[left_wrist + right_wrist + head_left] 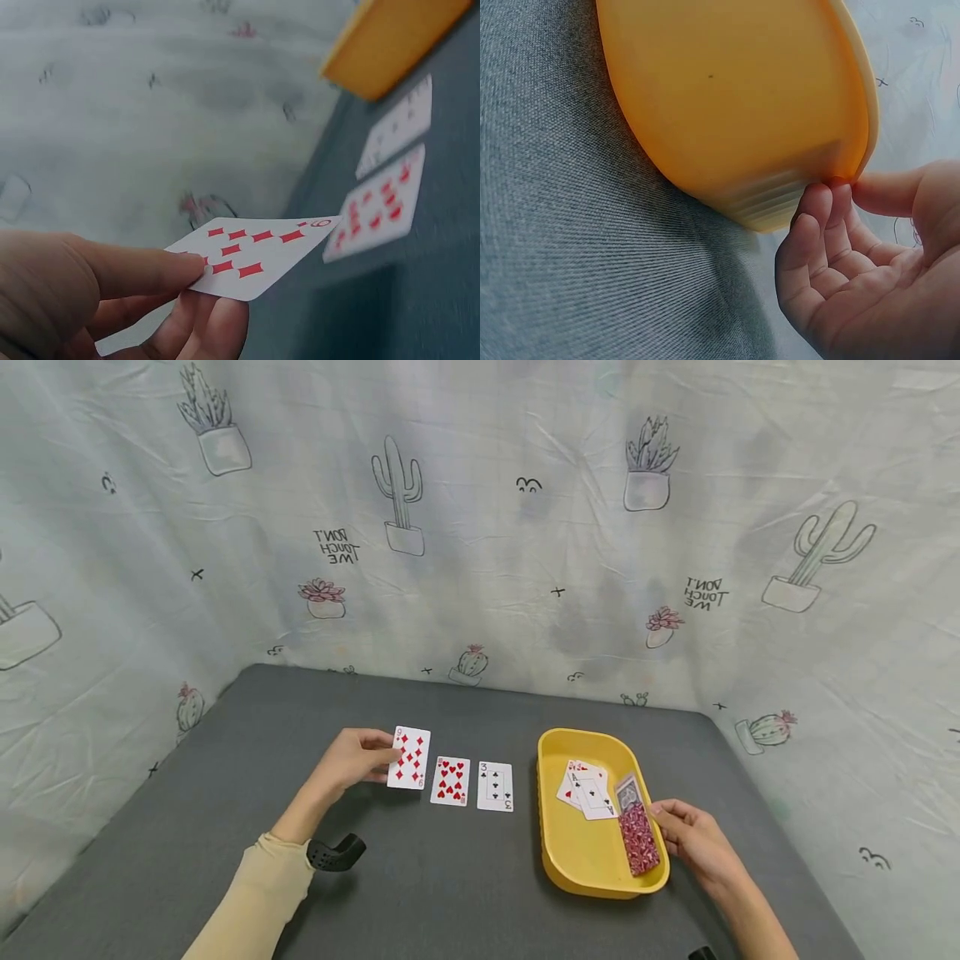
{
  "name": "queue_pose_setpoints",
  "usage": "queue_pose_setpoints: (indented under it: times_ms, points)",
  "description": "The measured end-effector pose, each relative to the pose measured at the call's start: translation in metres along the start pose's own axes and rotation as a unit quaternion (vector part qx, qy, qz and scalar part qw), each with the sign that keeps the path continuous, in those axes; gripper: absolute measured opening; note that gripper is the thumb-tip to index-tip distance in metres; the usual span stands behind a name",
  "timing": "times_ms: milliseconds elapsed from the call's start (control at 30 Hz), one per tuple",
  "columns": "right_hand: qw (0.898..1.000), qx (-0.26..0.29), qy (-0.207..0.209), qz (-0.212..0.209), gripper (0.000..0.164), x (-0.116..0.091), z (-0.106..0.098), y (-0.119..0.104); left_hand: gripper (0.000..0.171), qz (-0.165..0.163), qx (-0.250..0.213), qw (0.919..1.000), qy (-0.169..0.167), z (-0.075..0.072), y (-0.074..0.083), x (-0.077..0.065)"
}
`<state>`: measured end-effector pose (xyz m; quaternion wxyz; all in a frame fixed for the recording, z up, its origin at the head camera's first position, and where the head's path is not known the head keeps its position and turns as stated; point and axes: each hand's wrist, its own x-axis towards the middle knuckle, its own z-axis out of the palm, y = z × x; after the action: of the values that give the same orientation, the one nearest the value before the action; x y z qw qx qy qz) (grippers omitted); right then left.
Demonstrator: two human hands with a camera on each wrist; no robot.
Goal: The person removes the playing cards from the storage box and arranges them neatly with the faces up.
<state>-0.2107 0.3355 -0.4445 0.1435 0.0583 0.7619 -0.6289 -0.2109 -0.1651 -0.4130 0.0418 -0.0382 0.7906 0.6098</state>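
Note:
My left hand (347,765) pinches a nine of diamonds playing card (412,762) between thumb and fingers. In the left wrist view this card (240,244) is held face up above the dark table. To its right lie a hearts card (450,782) and a black three card (495,787), both face up. On the other side, my right hand (697,843) grips the right rim of a yellow plastic tray (577,860). The right wrist view has the thumb and fingertips pinching the tray's edge (864,150).
Inside the tray lie a few overlapping face-up cards, an ace (592,795) on top, beside a red-patterned pack (639,839). A dark grey table (450,893) is under everything. Behind it hangs a pale curtain (480,568) printed with cacti.

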Motion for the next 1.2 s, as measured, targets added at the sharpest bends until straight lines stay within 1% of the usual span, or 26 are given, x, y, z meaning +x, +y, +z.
queue_pose_setpoints:
  times_ms: [100, 267, 367, 500, 600, 667, 833, 967, 1100, 1200]
  points:
    - [1.000, 0.001, 0.000, -0.002, 0.039, 0.000, 0.000, 0.001, 0.031, -0.012, 0.008, 0.9999, 0.007, -0.005, -0.012, 0.007]
    - [1.000, 0.001, 0.001, -0.003, 0.039, -0.002, 0.001, -0.001, 0.031, -0.023, 0.025, 0.9993, 0.019, -0.005, -0.030, 0.015]
    - [1.000, 0.000, 0.002, -0.004, 0.038, -0.002, 0.001, -0.002, 0.031, -0.030, 0.024, 0.9989, 0.027, -0.005, -0.039, 0.019]
    - [1.000, -0.001, 0.004, -0.001, 0.037, -0.002, 0.000, -0.001, 0.031, -0.039, 0.021, 0.9983, 0.038, -0.004, -0.046, 0.022]
    - [1.000, -0.001, 0.000, 0.004, 0.038, -0.001, -0.001, 0.001, 0.030, -0.045, 0.037, 0.9970, 0.052, -0.004, -0.048, 0.023]
    - [1.000, 0.000, 0.001, 0.005, 0.038, 0.000, 0.000, 0.002, 0.029, -0.042, 0.054, 0.9960, 0.058, -0.005, -0.049, 0.024]
    - [1.000, 0.004, 0.006, 0.002, 0.038, -0.001, 0.000, 0.002, 0.026, -0.040, 0.101, 0.9921, 0.063, -0.003, -0.047, 0.024]
    - [1.000, 0.004, 0.003, 0.006, 0.038, -0.002, -0.001, 0.002, 0.024, -0.042, 0.126, 0.9887, 0.070, -0.001, -0.048, 0.022]
    - [1.000, 0.001, 0.006, 0.011, 0.037, -0.002, 0.000, 0.003, 0.023, -0.036, 0.145, 0.9859, 0.075, 0.000, -0.048, 0.021]
    - [1.000, 0.002, 0.009, 0.010, 0.037, -0.002, 0.001, 0.003, 0.023, -0.020, 0.162, 0.9834, 0.080, 0.000, -0.047, 0.020]
